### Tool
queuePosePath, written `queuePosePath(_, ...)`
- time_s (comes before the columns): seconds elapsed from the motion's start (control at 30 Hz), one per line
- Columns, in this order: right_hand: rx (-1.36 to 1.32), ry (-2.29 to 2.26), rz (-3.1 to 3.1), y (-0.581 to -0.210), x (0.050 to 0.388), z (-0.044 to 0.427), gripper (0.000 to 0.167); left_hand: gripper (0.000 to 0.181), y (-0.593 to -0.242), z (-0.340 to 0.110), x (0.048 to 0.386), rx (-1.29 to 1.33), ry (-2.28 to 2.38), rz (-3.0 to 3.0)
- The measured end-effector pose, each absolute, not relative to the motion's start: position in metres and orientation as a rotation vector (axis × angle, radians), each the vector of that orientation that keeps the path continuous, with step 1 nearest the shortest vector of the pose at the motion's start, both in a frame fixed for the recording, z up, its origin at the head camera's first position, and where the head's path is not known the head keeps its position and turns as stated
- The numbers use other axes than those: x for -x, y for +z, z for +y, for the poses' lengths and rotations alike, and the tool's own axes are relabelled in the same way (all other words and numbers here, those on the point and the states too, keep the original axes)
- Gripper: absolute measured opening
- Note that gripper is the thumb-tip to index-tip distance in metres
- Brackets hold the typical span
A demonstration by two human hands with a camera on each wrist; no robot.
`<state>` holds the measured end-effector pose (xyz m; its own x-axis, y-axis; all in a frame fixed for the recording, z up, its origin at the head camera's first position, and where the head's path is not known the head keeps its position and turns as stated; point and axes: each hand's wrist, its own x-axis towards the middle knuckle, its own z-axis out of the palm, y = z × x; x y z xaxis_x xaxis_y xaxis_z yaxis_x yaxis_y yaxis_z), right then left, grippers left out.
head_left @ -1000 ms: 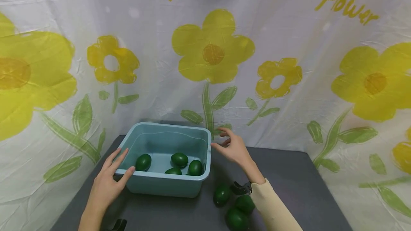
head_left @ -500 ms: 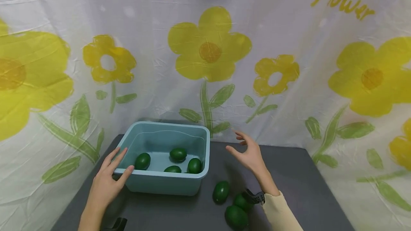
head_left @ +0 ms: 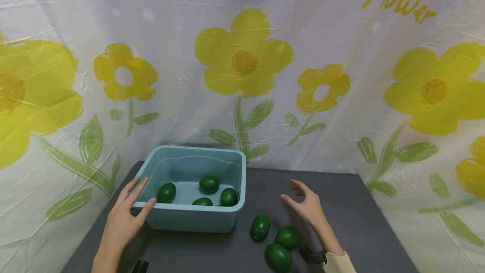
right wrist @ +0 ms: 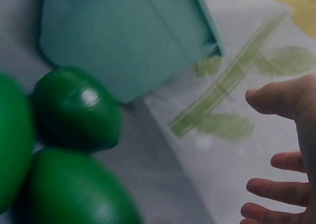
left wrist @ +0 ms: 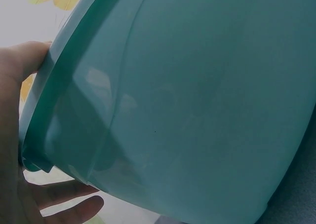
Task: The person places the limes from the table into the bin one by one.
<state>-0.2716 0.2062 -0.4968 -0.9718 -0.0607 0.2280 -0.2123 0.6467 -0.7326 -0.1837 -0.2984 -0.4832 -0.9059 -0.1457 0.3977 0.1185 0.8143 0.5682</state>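
Observation:
A light blue plastic basin (head_left: 197, 218) stands on the left part of the table with several glossy dark green oval fruits (head_left: 209, 184) inside. At its front left corner my left hand (head_left: 122, 216) rests with fingers spread; in the left wrist view the thumb (left wrist: 34, 56) touches the rim and the other fingers are beyond the corner. My right hand (head_left: 307, 205) hovers right of the basin, fingers loosely curved, holding nothing. Below and left of it lie three more green fruits: one (head_left: 260, 227) apart, the other two (head_left: 286, 238) side by side.
The dark grey table (head_left: 341, 205) extends to the right of the hand. Behind it hangs a white curtain (head_left: 182, 108) printed with yellow flowers. A black strap (head_left: 316, 257) is round my right wrist.
My right hand has moved from beside the basin's right rim to the right and down toward me. My left hand stays at the basin corner. The view has shifted slightly.

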Motion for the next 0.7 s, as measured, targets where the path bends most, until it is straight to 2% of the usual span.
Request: queuePosePath(0.7,-0.169,1.219,-2.894,-0.563,0.222,0.241,0.070,0.070,-0.482,-0.299,0.186,-0.034,-0.860,-2.570)
